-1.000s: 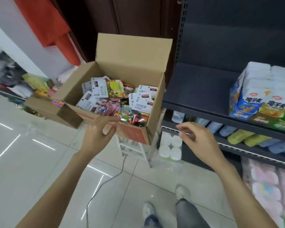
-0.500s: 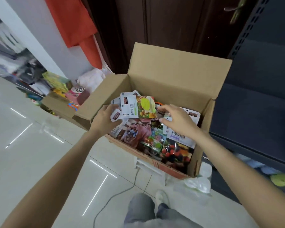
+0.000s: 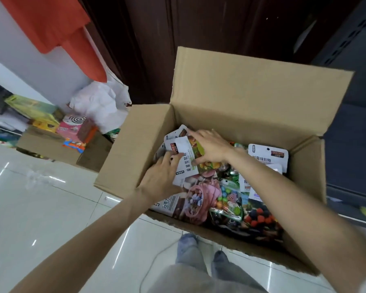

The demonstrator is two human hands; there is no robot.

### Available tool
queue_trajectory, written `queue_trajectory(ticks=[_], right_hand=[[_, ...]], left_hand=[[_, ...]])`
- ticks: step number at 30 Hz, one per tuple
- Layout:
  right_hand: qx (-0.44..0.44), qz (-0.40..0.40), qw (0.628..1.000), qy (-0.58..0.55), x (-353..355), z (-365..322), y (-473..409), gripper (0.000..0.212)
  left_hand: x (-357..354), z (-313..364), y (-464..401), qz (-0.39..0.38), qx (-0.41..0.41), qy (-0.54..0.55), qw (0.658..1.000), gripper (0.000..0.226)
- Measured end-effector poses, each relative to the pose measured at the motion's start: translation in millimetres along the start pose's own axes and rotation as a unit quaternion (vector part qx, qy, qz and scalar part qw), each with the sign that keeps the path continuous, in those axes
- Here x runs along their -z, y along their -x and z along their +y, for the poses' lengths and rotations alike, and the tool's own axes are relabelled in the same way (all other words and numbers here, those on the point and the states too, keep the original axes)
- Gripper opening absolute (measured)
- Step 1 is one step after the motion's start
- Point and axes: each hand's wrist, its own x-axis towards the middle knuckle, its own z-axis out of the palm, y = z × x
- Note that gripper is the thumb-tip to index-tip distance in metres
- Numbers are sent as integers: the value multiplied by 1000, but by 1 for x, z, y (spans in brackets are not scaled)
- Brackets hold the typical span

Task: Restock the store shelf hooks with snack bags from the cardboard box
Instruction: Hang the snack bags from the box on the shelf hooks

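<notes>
The left hand [image 3: 160, 178] grips a white-headed gummy candy bag [image 3: 185, 163] at its left edge, fingers curled round it. The right hand [image 3: 209, 145] lies on the same bag's colourful face with fingers spread and thumb tucked under its lower edge. The bag sits atop the heap of snack bags [image 3: 222, 197] filling the open cardboard box [image 3: 135, 144], beside the dark store shelf [image 3: 351, 144].

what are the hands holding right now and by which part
Both hands are on one white-topped snack bag inside the cardboard box. The left hand grips its left edge; the right hand pinches its right side. It is not yet lifted clear.
</notes>
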Motion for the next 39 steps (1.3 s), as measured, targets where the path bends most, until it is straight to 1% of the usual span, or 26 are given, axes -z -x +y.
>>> queue_trajectory(ticks=[3,6,8,11,13,15,17,18,20,22,23,25,27,28,29,30,31,32,34,35,36,37,39], right_hand=[[-53,46,997,10,-3,7,3,106],[-133,84,987,-16,-9,18,13,93],[-185,103,973,-87,-12,28,22,77],[-235,164,937,-201,-17,41,38,58],[-244,184,924,-228,-20,43,46,52],[-245,199,913,-259,-23,42,53,48],[-237,224,903,-281,-23,39,62,43],[-233,238,896,-293,-21,37,67,40],[-224,260,872,-349,-15,36,80,37],[-209,253,844,-424,-11,35,91,35],[-199,225,847,-439,-10,34,94,37],[-184,139,889,-396,-17,29,91,45],[-167,85,928,-323,-29,25,78,53],[-162,67,941,-291,-32,22,72,57],[-156,51,951,-260,-36,20,64,61],[-151,34,960,-233,-38,18,57,68],[-149,20,965,-215,-39,16,52,75],[-146,14,968,-206,-40,13,48,81],[-136,20,967,-216,-39,9,43,93],[-135,18,965,-225,-39,8,42,104],[-134,8,965,-223,-39,8,42,116],[-139,-12,968,-208,-38,9,40,125],[-146,-50,975,-159,-35,12,36,133]], left_hand=[[-4,-2,-8,-11,-21,-9,1000,101],[-5,-1,-14,-23,-20,-37,999,106],[-5,-1,-17,-33,-5,-73,997,111],[-8,0,-20,-37,26,-103,994,113],[-6,3,-23,-31,40,-142,989,111],[-4,7,-27,-28,37,-216,975,106],[-2,11,-33,-29,38,-258,965,101],[-3,11,-36,-30,35,-264,963,97],[-6,10,-44,-30,29,-264,964,88],[1,12,-54,-35,31,-270,962,80],[3,11,-59,-38,31,-274,960,74],[7,8,-69,-44,9,-262,964,56],[7,0,-72,-37,12,-180,983,45],[9,-3,-72,-33,44,-94,994,45],[14,-4,-71,-27,83,8,996,47],[18,-5,-71,-24,102,86,991,50],[21,-5,-70,-28,106,124,986,55],[23,-5,-70,-43,111,147,982,66],[21,-4,-70,-106,115,127,979,99],[18,-3,-69,-133,117,112,978,111],[13,-1,-68,-150,117,106,976,118],[8,1,-65,-151,116,103,976,120],[2,6,-61,-125,109,92,982,115]])
